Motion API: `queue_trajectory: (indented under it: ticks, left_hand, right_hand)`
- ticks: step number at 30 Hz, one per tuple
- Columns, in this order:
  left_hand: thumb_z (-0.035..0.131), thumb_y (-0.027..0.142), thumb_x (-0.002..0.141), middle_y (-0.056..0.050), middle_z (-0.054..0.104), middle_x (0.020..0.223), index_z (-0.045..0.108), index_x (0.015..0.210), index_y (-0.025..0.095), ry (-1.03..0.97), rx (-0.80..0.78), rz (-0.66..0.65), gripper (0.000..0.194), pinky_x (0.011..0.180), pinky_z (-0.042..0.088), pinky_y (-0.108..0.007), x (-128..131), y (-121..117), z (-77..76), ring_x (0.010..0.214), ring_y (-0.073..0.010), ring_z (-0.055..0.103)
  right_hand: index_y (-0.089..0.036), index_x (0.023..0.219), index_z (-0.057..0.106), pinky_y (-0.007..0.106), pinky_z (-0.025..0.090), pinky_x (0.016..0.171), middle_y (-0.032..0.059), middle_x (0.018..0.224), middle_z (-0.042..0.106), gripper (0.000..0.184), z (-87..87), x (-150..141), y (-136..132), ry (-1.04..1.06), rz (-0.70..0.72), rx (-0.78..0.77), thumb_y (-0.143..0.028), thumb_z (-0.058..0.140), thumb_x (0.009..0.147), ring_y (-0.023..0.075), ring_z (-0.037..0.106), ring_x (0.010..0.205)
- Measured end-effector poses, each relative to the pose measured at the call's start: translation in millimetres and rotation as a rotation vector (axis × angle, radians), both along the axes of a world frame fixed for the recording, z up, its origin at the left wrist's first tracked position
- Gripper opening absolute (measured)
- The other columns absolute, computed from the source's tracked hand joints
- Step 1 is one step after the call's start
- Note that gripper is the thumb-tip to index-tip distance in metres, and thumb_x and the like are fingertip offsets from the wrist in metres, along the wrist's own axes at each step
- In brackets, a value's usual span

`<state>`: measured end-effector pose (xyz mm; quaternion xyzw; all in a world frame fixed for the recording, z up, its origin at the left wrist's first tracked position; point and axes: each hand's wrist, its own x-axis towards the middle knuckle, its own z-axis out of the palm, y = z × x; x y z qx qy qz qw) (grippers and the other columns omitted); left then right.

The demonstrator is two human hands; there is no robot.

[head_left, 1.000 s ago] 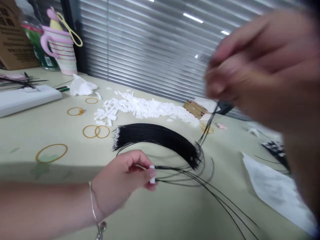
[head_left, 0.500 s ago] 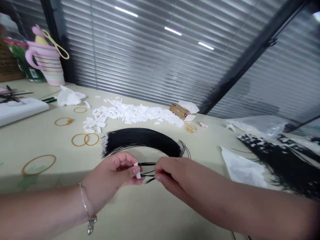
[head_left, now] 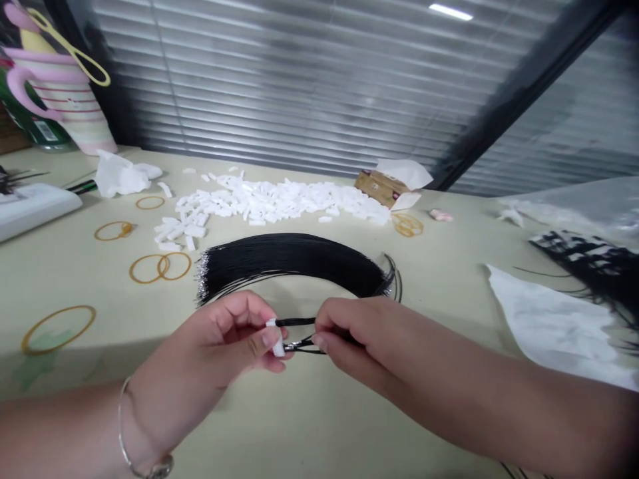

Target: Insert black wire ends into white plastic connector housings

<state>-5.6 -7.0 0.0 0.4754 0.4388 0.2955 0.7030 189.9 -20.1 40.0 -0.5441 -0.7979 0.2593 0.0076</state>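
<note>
My left hand (head_left: 234,339) pinches a small white connector (head_left: 276,339) between thumb and forefinger, low in the middle of the view. My right hand (head_left: 359,332) pinches thin black wires (head_left: 298,332) just right of the connector; the wire ends meet the connector's face. Both hands hover over the pale green table (head_left: 309,426). Just behind them lies a curved bundle of black wires (head_left: 294,259) with bare metal tips at its left end. Farther back spreads a heap of white connectors (head_left: 269,206).
Several yellow rubber bands (head_left: 160,266) lie at the left. A pink striped cup (head_left: 60,100), crumpled tissue (head_left: 120,176) and white box (head_left: 30,209) sit far left. A small brown box (head_left: 382,188) is at the back; white paper (head_left: 554,326) and finished black harnesses (head_left: 594,266) at right.
My right hand came down from close to the camera and now pinches the wires beside the connector. The view has tilted a little; my left hand kept its hold on the connector.
</note>
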Motion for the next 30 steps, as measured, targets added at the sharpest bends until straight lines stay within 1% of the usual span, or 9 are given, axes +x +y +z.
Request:
queue_trajectory:
  ticks: [2,5,8,11,14,18,23,28,30]
  left_hand:
    - [0.063,0.034,0.073,0.005,0.057,0.066,0.053,0.074,0.018,0.022,0.012,-0.01,0.019,0.061,0.039,-0.022,-1,-1,-1.7,0.065,-0.0088,0.055]
    - [0.063,0.034,0.075,0.005,0.056,0.066,0.053,0.074,0.018,0.034,0.022,-0.011,0.018,0.06,0.038,-0.021,-2,-2,-3.7,0.064,-0.0082,0.054]
    - [0.062,0.035,0.076,0.005,0.057,0.065,0.053,0.076,0.019,0.036,0.044,-0.016,0.018,0.062,0.038,-0.021,-3,-1,-5.0,0.065,-0.0083,0.054]
    - [0.061,0.037,0.076,0.005,0.058,0.065,0.053,0.076,0.02,0.074,0.046,-0.025,0.019,0.061,0.038,-0.021,-3,0,-5.9,0.066,-0.0092,0.054]
    - [0.061,0.037,0.076,0.004,0.058,0.065,0.053,0.075,0.02,0.09,0.053,-0.033,0.019,0.061,0.038,-0.022,-4,0,-6.0,0.065,-0.0098,0.054]
    - [0.062,0.039,0.075,0.004,0.058,0.063,0.054,0.074,0.02,0.083,0.051,-0.036,0.02,0.06,0.038,-0.022,-4,1,-6.2,0.064,-0.0096,0.053]
    - [0.062,0.041,0.074,0.005,0.058,0.063,0.054,0.074,0.021,0.086,0.037,-0.035,0.021,0.06,0.038,-0.022,-5,0,-7.9,0.063,-0.0092,0.052]
    - [0.061,0.041,0.075,0.005,0.058,0.063,0.054,0.077,0.022,0.142,0.004,-0.03,0.02,0.058,0.036,-0.021,-6,-2,-6.4,0.063,-0.0091,0.051]
    - [0.061,0.039,0.075,0.006,0.059,0.064,0.054,0.077,0.022,0.141,0.013,-0.035,0.018,0.059,0.036,-0.02,-5,-2,-4.9,0.063,-0.0082,0.051]
  right_hand:
    - [-0.021,0.065,0.041,0.022,0.026,0.04,-0.0055,0.055,0.047,0.025,0.7,-2,1,0.0,-0.005,-0.013,-0.03,0.036,0.088,0.0075,0.037,0.046]
    - [-0.02,0.062,0.039,0.021,0.024,0.038,-0.0051,0.053,0.043,0.023,3.7,-7,1,-0.02,-0.024,0.01,-0.025,0.04,0.085,0.0074,0.034,0.044]
    - [-0.02,0.058,0.034,0.022,0.019,0.035,-0.005,0.05,0.036,0.024,4.9,-11,1,-0.039,0.028,0.068,-0.014,0.043,0.079,0.0073,0.028,0.042]
    - [-0.021,0.057,0.032,0.022,0.016,0.033,-0.0056,0.047,0.034,0.025,3.0,-11,1,-0.016,0.051,0.1,-0.01,0.044,0.076,0.0071,0.024,0.039]
    - [-0.021,0.057,0.033,0.024,0.016,0.033,-0.0052,0.045,0.036,0.025,1.1,-9,1,-0.001,0.022,0.104,-0.013,0.044,0.078,0.0074,0.025,0.037]
    - [-0.021,0.056,0.034,0.027,0.017,0.036,-0.0048,0.044,0.037,0.027,2.2,-7,0,0.046,0.076,0.122,-0.017,0.044,0.081,0.0076,0.026,0.036]
    - [-0.021,0.052,0.029,0.029,0.019,0.044,-0.0052,0.042,0.032,0.032,7.4,-11,2,0.081,0.149,0.188,-0.006,0.046,0.075,0.0079,0.023,0.037]
    - [-0.02,0.051,0.027,0.029,0.019,0.043,-0.0065,0.04,0.031,0.034,10.0,-13,1,0.012,0.203,0.202,0.003,0.046,0.067,0.0062,0.019,0.035]
    - [-0.019,0.052,0.029,0.029,0.019,0.043,-0.0067,0.041,0.033,0.032,7.6,-12,1,0.013,0.214,0.237,0.003,0.046,0.067,0.0056,0.02,0.035]
